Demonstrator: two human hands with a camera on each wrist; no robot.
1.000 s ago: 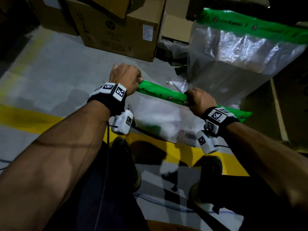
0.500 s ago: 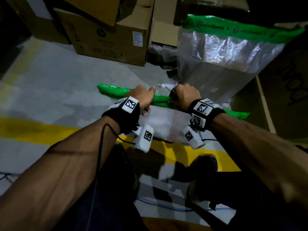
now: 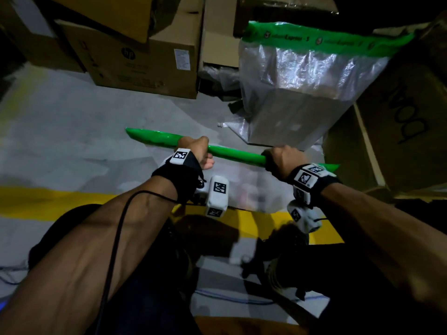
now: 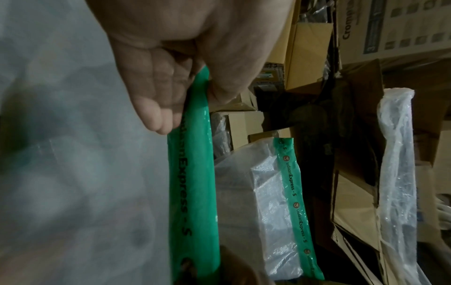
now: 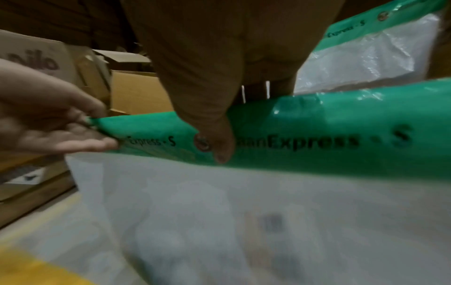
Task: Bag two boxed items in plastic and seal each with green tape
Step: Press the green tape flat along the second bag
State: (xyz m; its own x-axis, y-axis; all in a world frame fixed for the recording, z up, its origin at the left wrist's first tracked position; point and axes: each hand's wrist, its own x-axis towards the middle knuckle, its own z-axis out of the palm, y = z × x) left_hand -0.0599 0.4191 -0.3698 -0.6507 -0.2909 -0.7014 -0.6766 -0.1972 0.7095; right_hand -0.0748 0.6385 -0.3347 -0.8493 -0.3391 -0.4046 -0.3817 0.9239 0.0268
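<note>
Head view is giving me two bagged boxes: the sealed bag [image 3: 297, 93] leaning on the cartons, and the held bag [image 3: 242, 187] I am gripping above the floor's yellow line [image 3: 48, 201]. Left hand [image 3: 194, 153] and right hand [image 3: 281, 159] are both pinching its green tape [image 3: 232, 154] — only the wrist views are showing "udaanExpress - S" on it. One carton [image 3: 145, 64] is showing an "hp" logo.

Held plastic bag [image 3: 244, 189], green tape [image 3: 232, 154] along top; second taped bagged box [image 3: 297, 93] behind.
</note>
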